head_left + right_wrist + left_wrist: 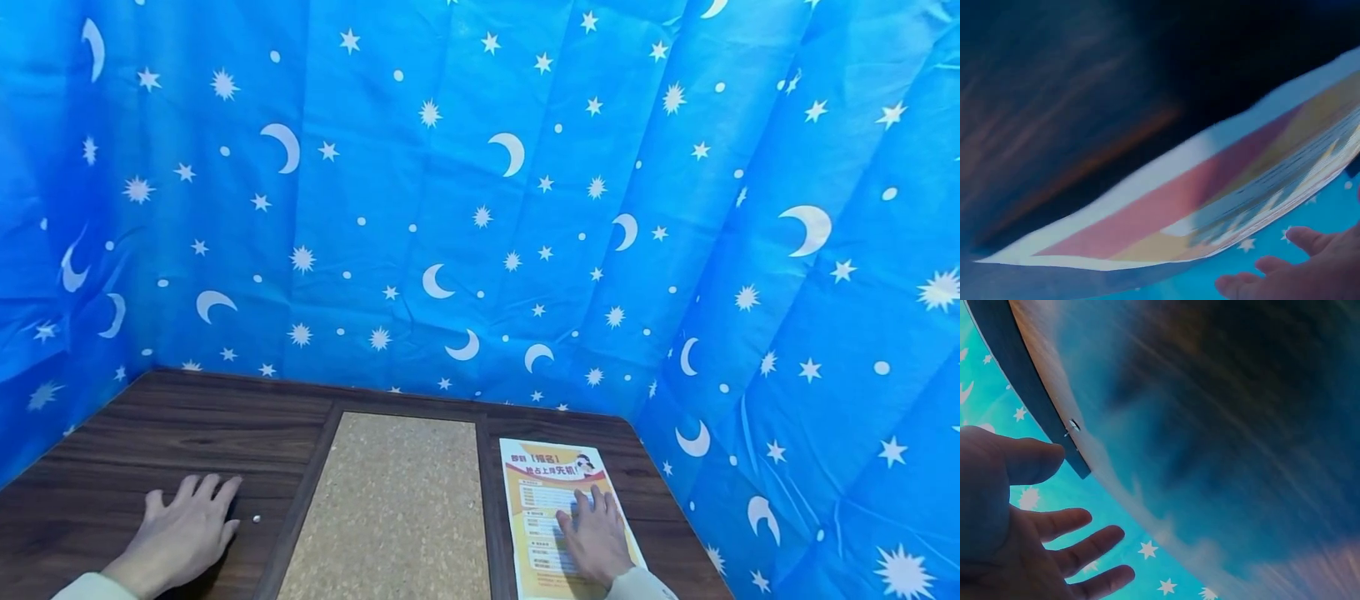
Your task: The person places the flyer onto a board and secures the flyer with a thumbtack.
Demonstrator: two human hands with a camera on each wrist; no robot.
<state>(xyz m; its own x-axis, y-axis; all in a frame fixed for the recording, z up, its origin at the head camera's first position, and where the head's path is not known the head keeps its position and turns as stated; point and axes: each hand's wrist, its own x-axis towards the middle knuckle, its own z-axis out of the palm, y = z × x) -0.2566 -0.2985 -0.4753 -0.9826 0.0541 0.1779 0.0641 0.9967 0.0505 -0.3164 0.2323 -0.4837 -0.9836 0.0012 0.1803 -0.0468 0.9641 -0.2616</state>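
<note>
At the left of the head view my left hand [182, 530] is spread, palm down, over the dark wood tabletop [247, 417]. A small white bead-like thing [257, 518] lies just right of its thumb, too small to identify. In the left wrist view the fingers [1094, 550] are apart and hold nothing. My right hand [597, 537], its fingers loosely spread, is over a printed paper flyer [536, 467] in yellow, red and white. The right wrist view has the flyer [1147, 212] at a steep slant beside the right hand [1316, 265]. Whether that hand touches the paper I cannot tell.
A speckled cork-like panel [405, 492] lies in the middle of the table, between the two hands. Blue curtains [465, 192] printed with white moons and stars stand behind the table and along both sides.
</note>
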